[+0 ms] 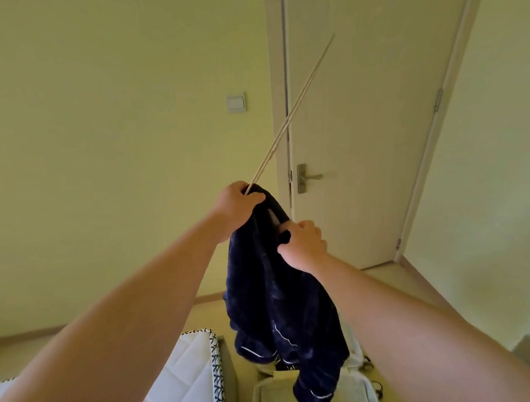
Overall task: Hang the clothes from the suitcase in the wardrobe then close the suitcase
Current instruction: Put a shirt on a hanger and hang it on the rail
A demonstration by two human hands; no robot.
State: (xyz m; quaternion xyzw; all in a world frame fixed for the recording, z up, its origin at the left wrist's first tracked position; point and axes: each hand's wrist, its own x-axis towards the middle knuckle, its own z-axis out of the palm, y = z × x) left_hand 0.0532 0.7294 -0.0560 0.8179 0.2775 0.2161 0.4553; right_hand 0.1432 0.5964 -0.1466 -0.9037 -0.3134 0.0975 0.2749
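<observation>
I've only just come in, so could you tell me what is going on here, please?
A person is holding up a dark blue garment with both hands. The left hand grips its top together with a thin pale rod, possibly part of a hanger, which slants up in front of the closed door. The right hand pinches the fabric a little lower. The rest of the garment hangs loose. It is not yet hung, and no wardrobe is in view.

The floor (202,314) carries a bed (186,371) with a white quilted cover and, just beside it, a pale suitcase (272,395).
</observation>
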